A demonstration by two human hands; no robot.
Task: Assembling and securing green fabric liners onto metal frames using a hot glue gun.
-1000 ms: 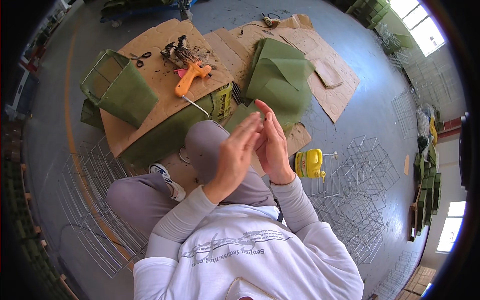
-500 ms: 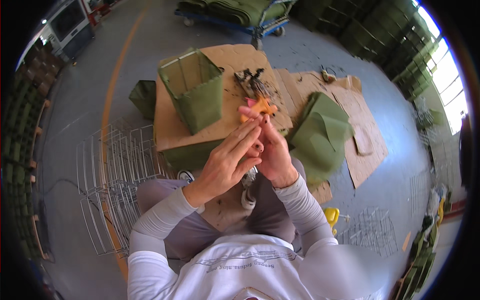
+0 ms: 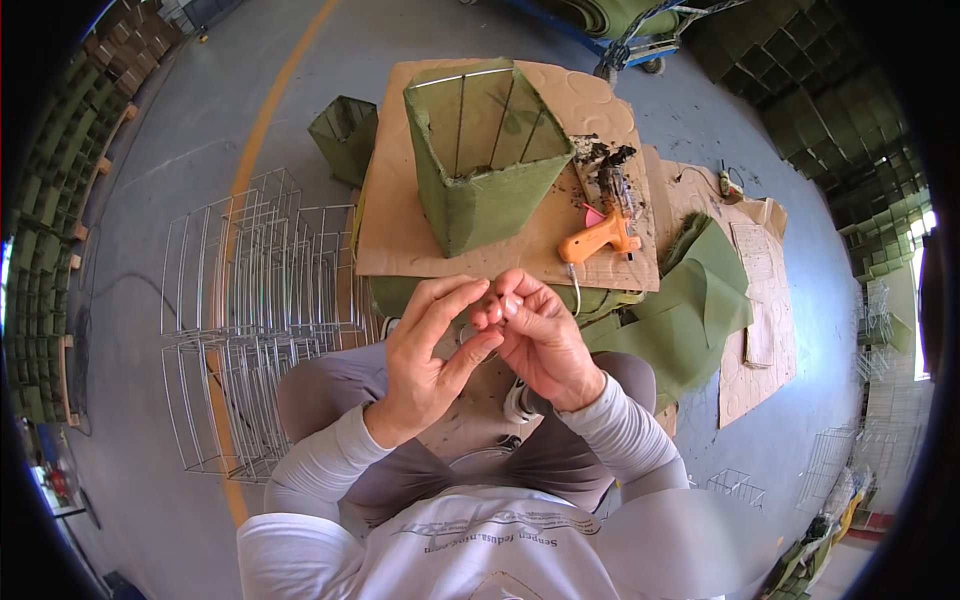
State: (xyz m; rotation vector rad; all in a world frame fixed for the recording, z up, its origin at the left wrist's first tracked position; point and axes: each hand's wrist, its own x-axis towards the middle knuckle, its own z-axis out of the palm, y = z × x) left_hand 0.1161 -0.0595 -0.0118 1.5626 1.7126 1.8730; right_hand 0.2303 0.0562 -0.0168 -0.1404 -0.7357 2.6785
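My left hand (image 3: pixel 425 352) is raised over my lap with its fingers apart and gently bent, nothing visible between them. Close against its fingertips is my right hand (image 3: pixel 548 345), whose thumb presses on the curled fingers; whether anything small is pinched there I cannot make out. Just beyond the hands, an orange glue gun (image 3: pixel 592 241) lies on the cardboard-topped work surface (image 3: pixel 390 235), with a pale cord running off the near edge. To its left stands a tapered green fabric box (image 3: pixel 490 205) on a wire frame, its open end up.
Dark, sooty residue (image 3: pixel 612 175) lies behind the glue gun. Stacked wire frames (image 3: pixel 265 300) stand at left, beside a smaller green box (image 3: pixel 345 140). Green fabric sheets (image 3: pixel 690 320) and flattened cardboard (image 3: pixel 760 345) lie at right. A blue cart (image 3: pixel 600 45) is at the back.
My hands have drawn back from the glue gun, which they partly covered before, and come slightly apart. The right fingers have curled in. The whole view has shifted, showing the boxes farther right.
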